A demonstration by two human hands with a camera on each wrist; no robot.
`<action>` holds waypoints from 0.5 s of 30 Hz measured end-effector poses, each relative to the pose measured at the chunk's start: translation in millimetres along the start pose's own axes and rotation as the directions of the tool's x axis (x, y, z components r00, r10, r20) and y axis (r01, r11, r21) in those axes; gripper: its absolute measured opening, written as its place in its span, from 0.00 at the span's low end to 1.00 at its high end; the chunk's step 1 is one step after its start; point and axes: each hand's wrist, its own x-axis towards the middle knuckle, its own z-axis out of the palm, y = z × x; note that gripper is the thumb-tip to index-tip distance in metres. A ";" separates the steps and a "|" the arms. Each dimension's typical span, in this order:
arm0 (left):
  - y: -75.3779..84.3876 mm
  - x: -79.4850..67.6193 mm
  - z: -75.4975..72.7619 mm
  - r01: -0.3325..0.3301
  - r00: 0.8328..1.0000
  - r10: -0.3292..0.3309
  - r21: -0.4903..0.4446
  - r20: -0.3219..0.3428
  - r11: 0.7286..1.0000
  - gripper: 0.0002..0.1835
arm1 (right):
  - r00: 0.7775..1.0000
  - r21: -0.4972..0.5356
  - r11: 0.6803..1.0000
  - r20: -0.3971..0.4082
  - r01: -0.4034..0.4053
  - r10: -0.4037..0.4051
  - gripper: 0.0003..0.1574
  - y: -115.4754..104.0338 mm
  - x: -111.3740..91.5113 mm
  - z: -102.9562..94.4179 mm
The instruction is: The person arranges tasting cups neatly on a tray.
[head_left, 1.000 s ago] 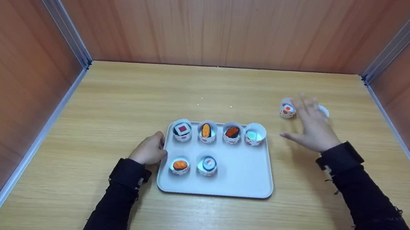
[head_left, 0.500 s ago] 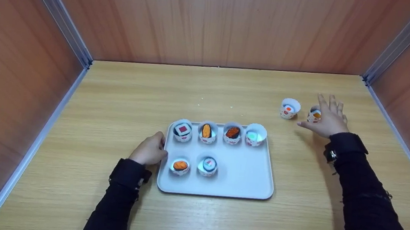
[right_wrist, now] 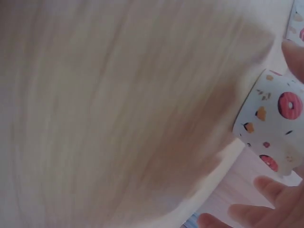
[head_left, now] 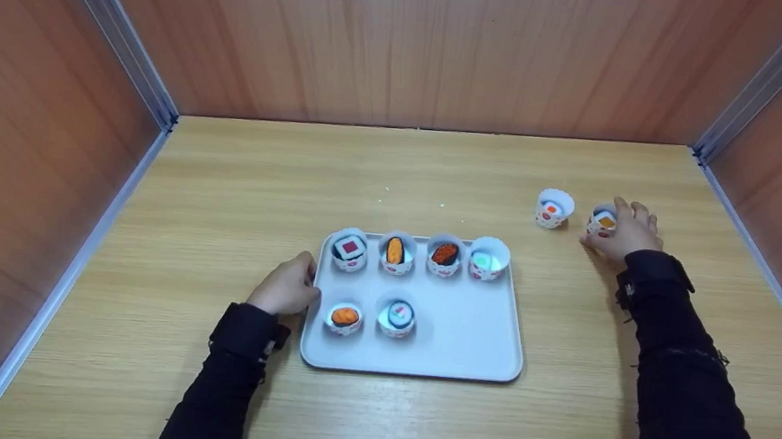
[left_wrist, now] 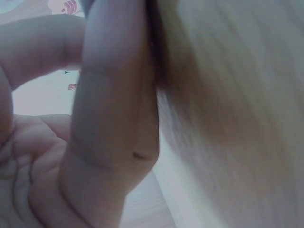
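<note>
My left hand (head_left: 286,285) grips the left rim of a pale grey tray (head_left: 469,338); in the left wrist view its curled fingers (left_wrist: 109,95) fill much of the picture. Over at the right, my right hand (head_left: 630,235) reaches round a paper cup (head_left: 598,226) standing on the table, with a white and orange sushi piece (head_left: 605,219) inside. The right wrist view shows this donut-printed cup between thumb and fingers, partly cut off by the picture's edge. Just left of it stands a second paper cup (head_left: 549,216) holding a white piece with a red-orange centre.
Several paper cups with toy-like sushi stand on the tray: a back row including one cup (head_left: 485,269) at its right end, and front cups (head_left: 394,331) at the left. White specks lie on the table (head_left: 258,178). Wooden panels (head_left: 422,43) enclose the back and sides.
My right hand has moved right, past the left of the two loose cups, then its spread fingers have come down and curled around the right one. The left hand stays on the tray.
</note>
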 end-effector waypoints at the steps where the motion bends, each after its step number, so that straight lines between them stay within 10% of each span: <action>1: 0.1 0.2 0.3 0.001 1.000 -0.001 -0.002 -0.002 1.000 0.10 | 1.000 0.002 1.000 -0.004 0.000 0.000 0.62 -0.4 0.1 0.1; 15: 0.5 3.5 1.3 0.016 1.000 -0.015 -0.013 0.006 1.000 0.10 | 1.000 0.038 0.999 -0.013 0.009 -0.008 0.49 -4.4 0.0 -6.0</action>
